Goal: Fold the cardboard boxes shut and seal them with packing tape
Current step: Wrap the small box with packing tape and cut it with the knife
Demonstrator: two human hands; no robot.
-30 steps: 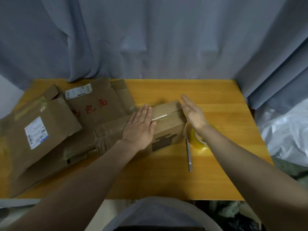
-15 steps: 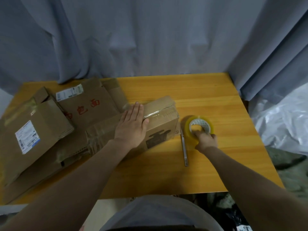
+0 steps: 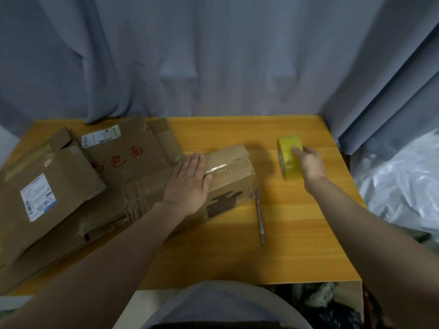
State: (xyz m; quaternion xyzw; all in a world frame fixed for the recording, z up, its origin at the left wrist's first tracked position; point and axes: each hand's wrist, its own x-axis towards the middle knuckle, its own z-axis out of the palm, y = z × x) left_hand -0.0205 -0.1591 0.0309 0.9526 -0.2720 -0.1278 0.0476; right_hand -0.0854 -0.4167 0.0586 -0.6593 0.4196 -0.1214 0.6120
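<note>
A small brown cardboard box stands in the middle of the wooden table, its top flaps folded down with clear tape across them. My left hand lies flat on the box's top, fingers straight. To the right, my right hand grips a yellow roll of packing tape, held on edge above the table. A thin metal utility knife lies on the table between the box and the roll.
Flattened cardboard boxes with shipping labels are piled on the table's left half. A grey curtain hangs behind the table. White plastic sheeting lies beyond the right edge.
My right hand left the box's end, took hold of the tape roll lying flat by the knife, and has lifted it up on edge, farther back. My left hand stayed on the box.
</note>
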